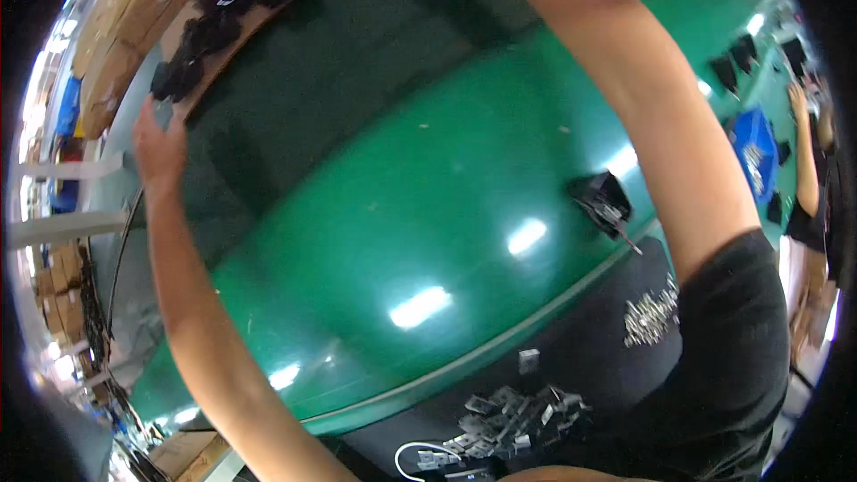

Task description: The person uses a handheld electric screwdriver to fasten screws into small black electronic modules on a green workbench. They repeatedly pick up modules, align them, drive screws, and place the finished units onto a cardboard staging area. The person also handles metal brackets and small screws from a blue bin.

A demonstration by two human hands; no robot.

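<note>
My left hand (pixel 161 152) is at the far left, its fingers closed at the near corner of a shallow cardboard tray (pixel 254 22). A small grey patch shows at the fingertips. Dark, bagged-looking items (pixel 210 40) lie along the tray, which slants toward the top. My right forearm (pixel 616 54) reaches up to the upper edge, beyond which the hand is out of sight. Below the tray stretches a glossy green table surface (pixel 420 223) with a broad dark shadow across it.
On the right stands a black pouch (pixel 603 201) of small parts. A pile of metal pieces (pixel 650 317) and a heap of grey-black parts (pixel 518 419) lie on the near black mat (pixel 598 339). Cardboard boxes (pixel 116 62) line the left. Another person's arm (pixel 806 152) works beside a blue bin (pixel 754 156).
</note>
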